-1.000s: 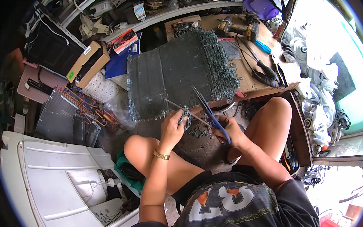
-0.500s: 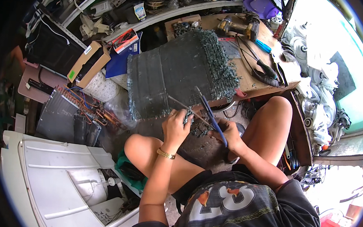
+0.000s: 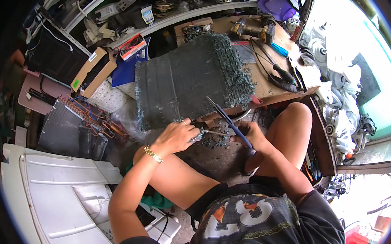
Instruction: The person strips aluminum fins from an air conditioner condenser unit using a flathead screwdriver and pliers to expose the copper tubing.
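Below the near edge of a dark finned coil panel [image 3: 175,81], my two hands work close together. My left hand [image 3: 177,136] is closed, pinching a small crumpled piece of metal fin scrap [image 3: 198,137]. A long tool with a blue shaft [image 3: 231,123] sits in the grip of my right hand [image 3: 251,137], its thin tip slanting up over the panel's edge. From the same hand a thin metal rod [image 3: 217,133] reaches across to the scrap at my left fingers. Whether rod and blue tool are joined, I cannot tell. Loose fin crumbs [image 3: 218,143] lie beneath my hands.
The panel rests on a wooden bench [image 3: 274,93] with a cordless drill [image 3: 253,31] and a cable [image 3: 269,59]. A copper-tubed coil [image 3: 73,124] and cardboard box [image 3: 94,72] stand left. A white appliance panel [image 3: 63,190] lies nearer; white motor parts [image 3: 338,98] pile up right.
My left hand has moved left and slightly down. The rod, earlier reaching over the panel, now lies nearly level between my hands. My right hand and the blue tool shifted slightly right.
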`<state>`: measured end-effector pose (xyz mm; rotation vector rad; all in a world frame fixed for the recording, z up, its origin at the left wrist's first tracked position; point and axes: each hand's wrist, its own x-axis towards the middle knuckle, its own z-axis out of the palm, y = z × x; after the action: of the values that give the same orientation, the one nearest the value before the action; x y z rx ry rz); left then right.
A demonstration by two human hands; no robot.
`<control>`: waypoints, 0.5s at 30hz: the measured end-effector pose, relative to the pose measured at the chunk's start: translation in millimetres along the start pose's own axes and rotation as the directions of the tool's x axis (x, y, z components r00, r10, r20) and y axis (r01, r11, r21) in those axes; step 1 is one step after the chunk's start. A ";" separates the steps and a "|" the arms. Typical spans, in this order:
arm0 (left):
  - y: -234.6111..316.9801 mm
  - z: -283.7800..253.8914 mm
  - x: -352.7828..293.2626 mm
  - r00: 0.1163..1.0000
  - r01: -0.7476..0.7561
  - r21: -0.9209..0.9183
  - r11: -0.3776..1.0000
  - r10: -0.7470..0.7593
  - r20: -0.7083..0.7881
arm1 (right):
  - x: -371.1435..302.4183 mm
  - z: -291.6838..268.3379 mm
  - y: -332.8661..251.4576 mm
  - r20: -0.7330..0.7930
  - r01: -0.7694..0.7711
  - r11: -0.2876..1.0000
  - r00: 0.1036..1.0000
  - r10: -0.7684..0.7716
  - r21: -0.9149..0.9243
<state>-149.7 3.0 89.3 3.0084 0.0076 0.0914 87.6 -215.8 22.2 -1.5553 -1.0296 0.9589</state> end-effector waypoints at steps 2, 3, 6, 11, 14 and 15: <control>-1.6 -8.8 2.0 1.000 0.016 -0.003 1.000 -0.016 0.022 | 3.2 -3.7 2.0 0.075 0.021 0.972 0.996 -0.039 0.233; -0.6 -11.0 3.6 1.000 -0.024 -0.024 0.999 0.025 0.011 | 7.1 -2.4 3.1 0.071 -0.057 0.978 0.997 0.043 0.202; 5.6 -6.1 4.1 0.997 0.048 0.093 0.994 -0.042 -0.070 | 13.2 5.0 7.7 -0.087 0.153 0.981 0.986 -0.144 0.117; 36.0 54.6 -3.0 0.884 0.404 -0.221 0.888 -0.441 -0.158 | -4.3 34.6 25.3 -0.282 0.167 0.984 0.943 -0.178 -0.063; 53.7 99.8 11.6 0.738 0.274 -0.729 0.627 -0.624 -0.259 | -14.7 59.3 35.5 -0.317 0.119 0.981 0.934 -0.163 -0.154; 65.0 112.8 16.3 0.698 0.275 -0.877 0.393 -0.709 -0.098 | -17.5 65.2 37.4 -0.300 0.130 0.978 0.938 -0.174 -0.163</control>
<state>-126.5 -76.0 -12.8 1.8241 0.7453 0.5801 26.8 -217.7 -25.2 -1.6533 -0.9895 0.5194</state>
